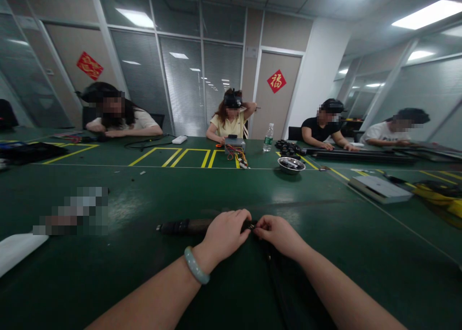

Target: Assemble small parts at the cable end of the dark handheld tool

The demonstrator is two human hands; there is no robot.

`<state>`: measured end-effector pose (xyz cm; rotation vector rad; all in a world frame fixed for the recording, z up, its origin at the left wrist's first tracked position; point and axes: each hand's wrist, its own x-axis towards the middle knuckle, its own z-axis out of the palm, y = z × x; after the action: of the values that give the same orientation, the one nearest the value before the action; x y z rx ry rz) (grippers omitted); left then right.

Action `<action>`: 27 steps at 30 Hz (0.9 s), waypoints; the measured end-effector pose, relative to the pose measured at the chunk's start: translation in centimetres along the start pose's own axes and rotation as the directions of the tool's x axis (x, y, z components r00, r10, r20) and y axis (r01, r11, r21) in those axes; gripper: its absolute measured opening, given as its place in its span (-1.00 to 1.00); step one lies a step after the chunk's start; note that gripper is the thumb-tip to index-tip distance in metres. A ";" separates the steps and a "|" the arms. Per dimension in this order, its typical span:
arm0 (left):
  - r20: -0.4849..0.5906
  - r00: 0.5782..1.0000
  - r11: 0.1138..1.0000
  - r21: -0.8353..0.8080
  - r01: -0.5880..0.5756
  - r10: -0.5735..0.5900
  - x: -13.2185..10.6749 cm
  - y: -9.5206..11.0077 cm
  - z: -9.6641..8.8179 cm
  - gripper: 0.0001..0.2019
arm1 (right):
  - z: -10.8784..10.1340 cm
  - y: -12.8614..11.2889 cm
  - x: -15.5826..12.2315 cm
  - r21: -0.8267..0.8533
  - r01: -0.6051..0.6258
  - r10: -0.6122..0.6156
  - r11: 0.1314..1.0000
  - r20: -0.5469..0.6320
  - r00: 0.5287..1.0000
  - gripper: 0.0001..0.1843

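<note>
Nearest the camera, resting on the green table [108, 282], two bare forearms reaching forward. On the left wrist, wearing a pale bracelet [197, 266]. Left hand [225, 233] curling closed over a dark rod-like thing [182, 227], lying flat along the table just beyond the hands, its free end sticking out to the left. Right hand [279, 233] pinching, fingertips closed on a small dark part at the rod's right end, touching the left hand's fingers. From there, trailing back toward the camera between the arms, a dark strap or sleeve [285, 291]; too dim to tell which.

Judging by looks: rod stiff and fairly light, safest gripped around its middle; trailing piece soft and floppy, best pinched near the joint.

Farther off, left to right: a white sheet [18, 250] at the near left edge, a wired box [234, 146] at the far side, a water bottle [268, 138], a metal bowl [290, 165], a flat grey device [378, 188], yellow gear [442, 197]. Four other people sitting along the far side.
</note>
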<state>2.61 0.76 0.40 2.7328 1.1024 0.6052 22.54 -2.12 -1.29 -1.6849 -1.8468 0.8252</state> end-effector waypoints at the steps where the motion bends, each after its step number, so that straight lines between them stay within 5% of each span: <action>1: 0.006 1.000 1.000 0.002 -0.002 0.002 0.0 0.0 0.0 -0.84 | 0.0 -0.1 0.0 -0.002 -0.001 0.001 1.000 -0.001 1.000 -0.84; 27: 0.017 0.998 0.998 -0.004 -0.066 0.066 0.0 -0.1 -0.1 -0.87 | 0.1 0.5 0.1 0.006 0.012 -0.012 1.000 0.005 1.000 -0.82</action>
<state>2.48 0.86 0.47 2.7757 1.0095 0.5909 22.76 -1.99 -1.70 -1.6672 -1.8545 0.8305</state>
